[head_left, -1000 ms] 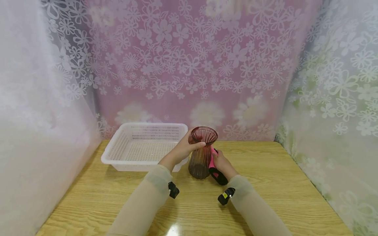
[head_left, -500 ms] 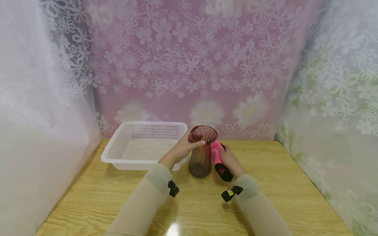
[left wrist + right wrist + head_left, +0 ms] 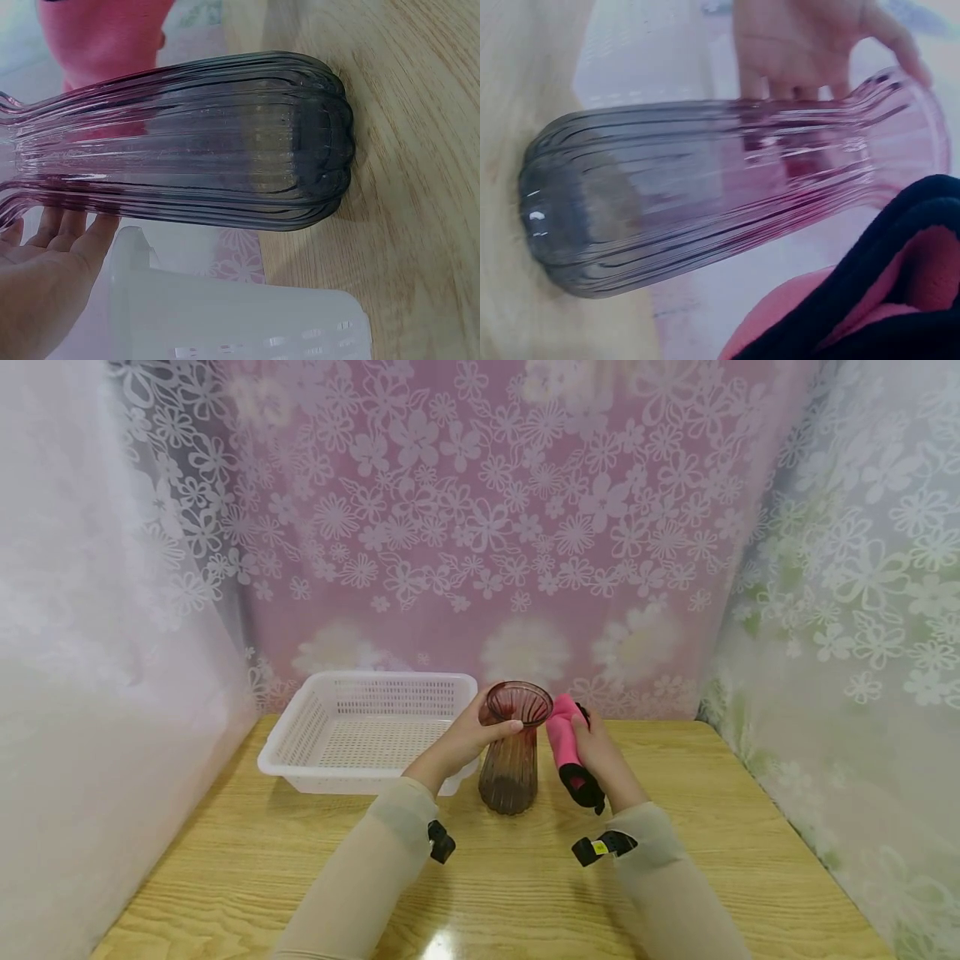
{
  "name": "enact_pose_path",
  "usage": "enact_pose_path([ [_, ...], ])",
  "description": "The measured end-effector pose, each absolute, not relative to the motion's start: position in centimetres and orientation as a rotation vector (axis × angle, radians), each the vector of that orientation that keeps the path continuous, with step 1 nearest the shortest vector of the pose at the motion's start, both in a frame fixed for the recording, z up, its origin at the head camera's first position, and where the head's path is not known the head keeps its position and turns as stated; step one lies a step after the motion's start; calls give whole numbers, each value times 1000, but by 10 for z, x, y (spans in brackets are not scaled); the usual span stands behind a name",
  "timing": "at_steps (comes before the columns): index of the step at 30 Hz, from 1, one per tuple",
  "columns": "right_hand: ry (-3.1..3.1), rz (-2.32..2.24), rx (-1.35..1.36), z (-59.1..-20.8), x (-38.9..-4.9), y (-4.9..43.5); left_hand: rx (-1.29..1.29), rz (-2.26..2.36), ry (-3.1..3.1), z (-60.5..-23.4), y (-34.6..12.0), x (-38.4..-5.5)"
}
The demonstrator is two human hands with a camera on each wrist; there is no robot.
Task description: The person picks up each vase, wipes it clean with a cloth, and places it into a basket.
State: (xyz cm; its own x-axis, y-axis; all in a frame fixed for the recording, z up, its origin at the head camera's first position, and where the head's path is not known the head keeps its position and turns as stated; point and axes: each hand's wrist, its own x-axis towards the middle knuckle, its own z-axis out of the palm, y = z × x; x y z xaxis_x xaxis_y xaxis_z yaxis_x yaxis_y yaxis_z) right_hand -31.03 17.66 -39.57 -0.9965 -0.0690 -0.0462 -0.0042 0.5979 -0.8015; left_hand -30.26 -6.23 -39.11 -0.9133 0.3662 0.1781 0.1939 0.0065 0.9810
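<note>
A ribbed glass vase, reddish at the flared mouth and smoky grey at the base, stands upright on the wooden table. My left hand grips it round the neck from the left, thumb across the near side and fingers behind. Just right of the vase, my right hand holds a bunched pink cloth with black edging, a small gap away from the glass. Through the vase in the left wrist view, the pink cloth shows beyond. A fold of the cloth overlaps the vase's mouth in the right wrist view.
A white perforated plastic basket sits on the table left of the vase, close behind the left wrist. Pink floral curtain hangs behind the table's back edge, with pale floral curtains on both sides.
My right hand has drawn the cloth away from the vase's side, rightward and up. The left hand and vase have stayed put.
</note>
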Motion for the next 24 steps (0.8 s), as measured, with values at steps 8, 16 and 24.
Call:
enact_pose_path([
  [8,2749,-1502,-88,-371,-298,176,595,2039,2144,-390,-62,-302],
  [16,2735,-1669,-107,-361,-291,176,604,2034,2140,-391,-62,-302],
  [24,2777,-1939,-246,-368,-293,172,613,2036,2133,-391,-62,-302],
])
